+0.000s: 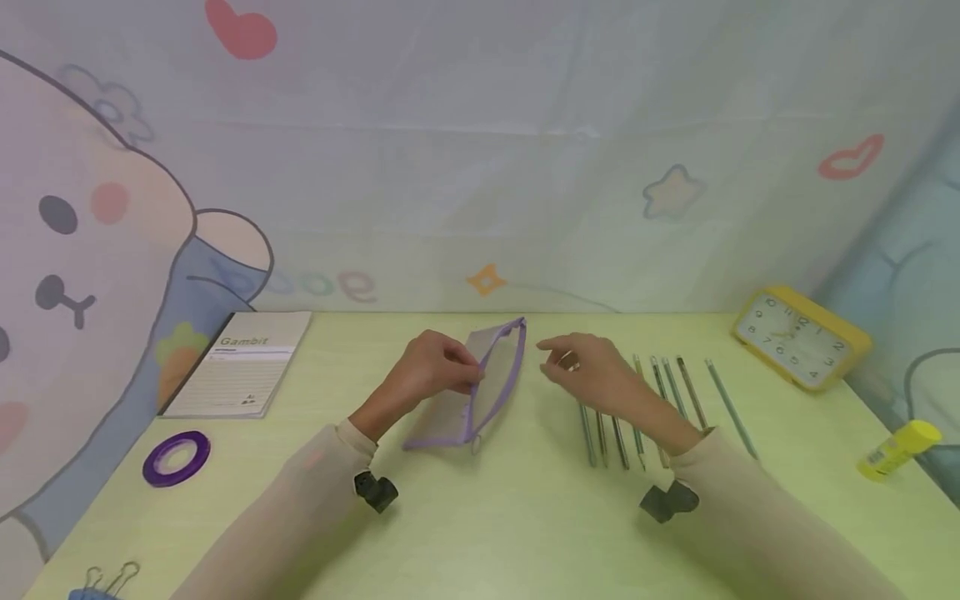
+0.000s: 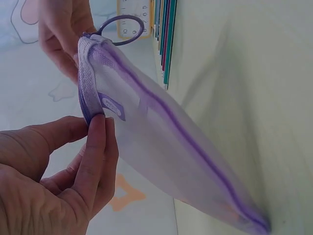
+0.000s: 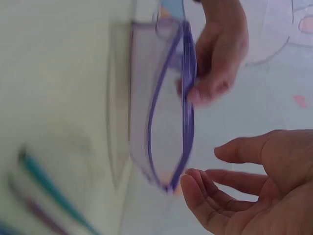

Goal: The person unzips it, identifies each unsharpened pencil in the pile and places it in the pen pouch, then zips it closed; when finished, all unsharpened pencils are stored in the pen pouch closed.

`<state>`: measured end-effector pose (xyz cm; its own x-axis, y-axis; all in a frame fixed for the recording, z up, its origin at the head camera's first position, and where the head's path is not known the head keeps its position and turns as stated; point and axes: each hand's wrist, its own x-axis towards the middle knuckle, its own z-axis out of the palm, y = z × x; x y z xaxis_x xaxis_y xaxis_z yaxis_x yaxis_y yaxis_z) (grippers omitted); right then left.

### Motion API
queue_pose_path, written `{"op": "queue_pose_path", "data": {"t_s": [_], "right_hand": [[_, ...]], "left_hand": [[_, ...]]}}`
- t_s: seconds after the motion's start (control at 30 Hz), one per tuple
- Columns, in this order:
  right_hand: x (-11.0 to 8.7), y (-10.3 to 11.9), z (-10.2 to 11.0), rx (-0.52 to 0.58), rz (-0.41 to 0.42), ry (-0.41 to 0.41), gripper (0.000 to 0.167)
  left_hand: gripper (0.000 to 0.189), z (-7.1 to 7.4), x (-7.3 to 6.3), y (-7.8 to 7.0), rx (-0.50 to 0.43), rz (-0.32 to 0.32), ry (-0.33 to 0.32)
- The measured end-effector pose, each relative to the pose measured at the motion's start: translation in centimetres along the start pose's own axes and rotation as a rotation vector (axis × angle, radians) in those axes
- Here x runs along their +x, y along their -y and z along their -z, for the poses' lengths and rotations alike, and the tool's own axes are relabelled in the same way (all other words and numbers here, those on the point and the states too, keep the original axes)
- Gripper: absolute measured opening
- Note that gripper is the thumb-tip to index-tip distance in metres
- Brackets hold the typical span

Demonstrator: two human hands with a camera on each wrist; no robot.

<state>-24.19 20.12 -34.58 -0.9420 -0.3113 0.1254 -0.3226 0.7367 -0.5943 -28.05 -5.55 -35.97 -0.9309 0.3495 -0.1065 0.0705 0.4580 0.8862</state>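
My left hand point(image 1: 429, 367) pinches the zipped edge of a translucent pencil pouch point(image 1: 442, 421) with purple trim. The left wrist view shows thumb and fingertips on the purple zipper tape, beside a small purple label point(image 2: 112, 106). A purple ring point(image 2: 122, 30) hangs at one end of the zipper. In the right wrist view the pouch's mouth point(image 3: 168, 112) gapes, its two purple edges spread apart. To the right of the pouch is my right hand point(image 1: 588, 367), holding nothing, its fingers loosely bent toward the pouch's far end. Several pencils point(image 1: 731, 408) lie under and beside the right forearm, which partly hides them.
On the left are a Gambit notebook point(image 1: 243, 367), a purple tape roll point(image 1: 201, 454) and, at the near corner, a blue binder clip point(image 1: 93, 594). A yellow clock point(image 1: 801, 337) and a yellow glue stick point(image 1: 898, 450) stand at the right. A printed curtain point(image 1: 480, 167) hangs behind the table.
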Motion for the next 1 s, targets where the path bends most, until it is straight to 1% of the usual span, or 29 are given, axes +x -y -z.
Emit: {"op": "queue_pose_path", "data": {"t_s": [0.1,0.17,0.23,0.33,0.43,0.53,0.6,0.7,0.87,1.0], "right_hand": [[-0.6,-2.2,2.3,-0.113,0.009,-0.08,0.037],[-0.9,-4.0,3.8,-0.184,-0.025,-0.116,0.037],[-1.3,-5.9,4.9,-0.252,-0.074,-0.121,0.037],[-2.2,-8.3,5.9,-0.313,-0.165,-0.071,0.039],[-3.2,-10.0,6.0,-0.348,-0.222,0.018,0.041],[-4.1,-10.8,5.7,-0.36,-0.268,0.099,0.042],[-4.5,-11.0,5.5,-0.375,-0.282,0.129,0.041],[-4.7,-11.1,5.1,-0.418,-0.283,0.162,0.035],[-4.7,-11.3,4.5,-0.422,-0.245,0.168,0.01],[-4.7,-11.6,4.4,-0.459,-0.186,0.167,0.016]], "left_hand": [[0.013,0.2,-0.1,-0.1,0.002,0.002,-0.006],[0.014,0.4,-0.1,-0.1,0.005,0.001,-0.003],[0.014,0.6,-0.2,-0.2,0.004,-0.006,-0.003],[0.015,0.8,-0.2,-0.1,-0.002,-0.011,-0.006],[0.014,0.8,-0.2,0.0,-0.008,-0.009,-0.002],[0.014,0.8,-0.1,0.0,-0.014,-0.012,0.008],[0.013,0.7,0.0,0.0,-0.015,-0.014,0.01],[0.013,0.6,0.0,0.0,-0.008,-0.015,0.01],[0.013,0.6,0.1,0.0,0.017,-0.026,0.013],[0.013,0.7,0.1,-0.1,0.023,-0.029,0.013]]}}
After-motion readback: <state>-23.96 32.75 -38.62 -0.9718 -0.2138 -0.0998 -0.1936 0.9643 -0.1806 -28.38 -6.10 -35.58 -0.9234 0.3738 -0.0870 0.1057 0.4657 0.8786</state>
